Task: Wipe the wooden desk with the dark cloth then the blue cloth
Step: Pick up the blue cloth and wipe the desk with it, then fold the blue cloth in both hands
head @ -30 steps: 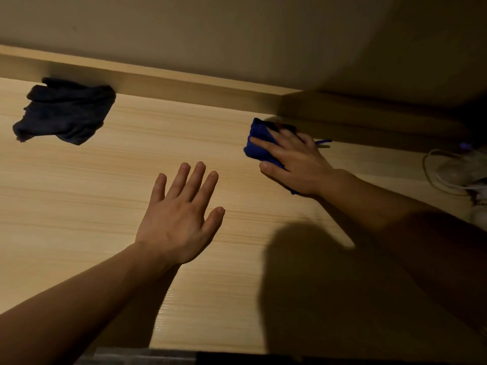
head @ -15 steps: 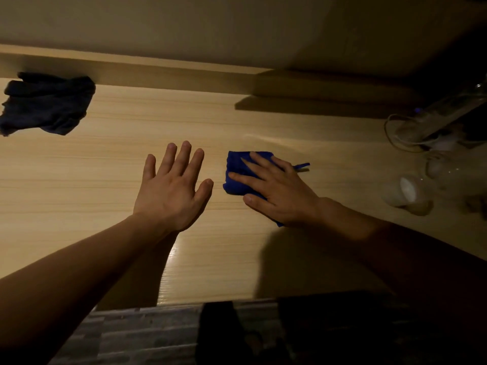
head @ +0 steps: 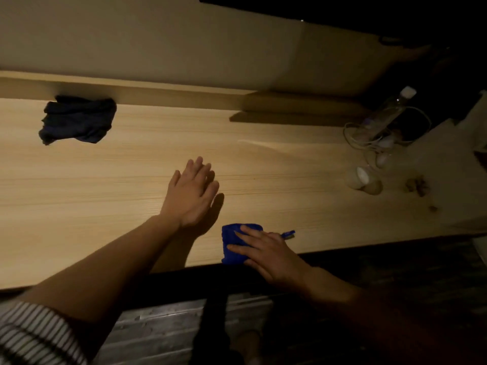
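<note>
- My right hand (head: pixel 266 252) presses flat, fingers spread, on the blue cloth (head: pixel 233 242) at the near edge of the wooden desk (head: pixel 263 164).
- My left hand (head: pixel 191 192) hovers or rests open beside it, holding nothing.
- The blue cloth looks soft, light and folded thick; I judge a flat palm steers it better than a pinch.
- The dark cloth (head: pixel 77 119) lies crumpled and limp against the back ledge, well apart.
- The desk's pale grain looks smooth, likely slick under fabric.
</note>
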A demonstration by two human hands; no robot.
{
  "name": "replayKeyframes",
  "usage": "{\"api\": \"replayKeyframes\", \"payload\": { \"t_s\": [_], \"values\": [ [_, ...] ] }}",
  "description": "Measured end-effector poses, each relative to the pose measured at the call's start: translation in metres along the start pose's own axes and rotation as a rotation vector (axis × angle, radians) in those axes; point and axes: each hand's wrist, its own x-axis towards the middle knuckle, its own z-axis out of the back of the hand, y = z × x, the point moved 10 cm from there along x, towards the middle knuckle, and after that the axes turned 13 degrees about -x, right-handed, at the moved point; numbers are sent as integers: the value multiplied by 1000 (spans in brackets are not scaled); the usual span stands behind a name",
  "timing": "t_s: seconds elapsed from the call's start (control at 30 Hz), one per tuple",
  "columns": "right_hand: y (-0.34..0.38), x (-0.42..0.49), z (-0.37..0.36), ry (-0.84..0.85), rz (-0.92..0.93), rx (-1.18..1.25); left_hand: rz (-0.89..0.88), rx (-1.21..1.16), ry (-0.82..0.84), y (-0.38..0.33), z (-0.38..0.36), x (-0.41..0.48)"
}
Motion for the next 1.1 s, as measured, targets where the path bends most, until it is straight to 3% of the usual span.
{"api": "replayKeyframes", "payload": {
  "t_s": [0.07, 0.17, 0.3, 0.4, 0.53, 0.63, 0.73, 0.8, 0.83, 0.9, 1.0, 1.07, 1.1],
  "values": [
    [21, -10, 7, 17, -28, 91, 68, -261, -64, -11, 5, -44],
    [65, -10, 45, -39, 22, 80, 407, -675, -98, 6, 8, -111],
    [129, 2, 124, -210, 91, -5, 761, -1424, 141, -9, 9, -195],
    [180, 18, 173, -256, 174, -84, 710, -1723, 94, -26, 45, -219],
    [231, 29, 219, -286, 308, -171, 593, -1858, -4, -35, 102, -233],
    [232, 31, 243, -267, 230, -101, 558, -1842, -76, -31, 134, -240],
    [212, 32, 261, -360, 18, 136, 553, -1878, -148, -23, 163, -245],
    [186, 34, 257, -440, -216, 342, 567, -1919, -193, -16, 180, -248],
    [173, 39, 244, -403, -344, 475, 566, -1930, -215, -12, 189, -248],
    [167, 58, 205, -155, -508, 799, 562, -1927, -255, -8, 204, -247],
    [208, 92, 165, 182, -461, 1539, 574, -1886, -309, -3, 222, -243],
    [225, 115, 174, 176, -366, 1835, 590, -1850, -339, 5, 230, -240],
    [226, 126, 180, 142, -333, 1839, 596, -1839, -352, 10, 234, -237]
  ]
}}
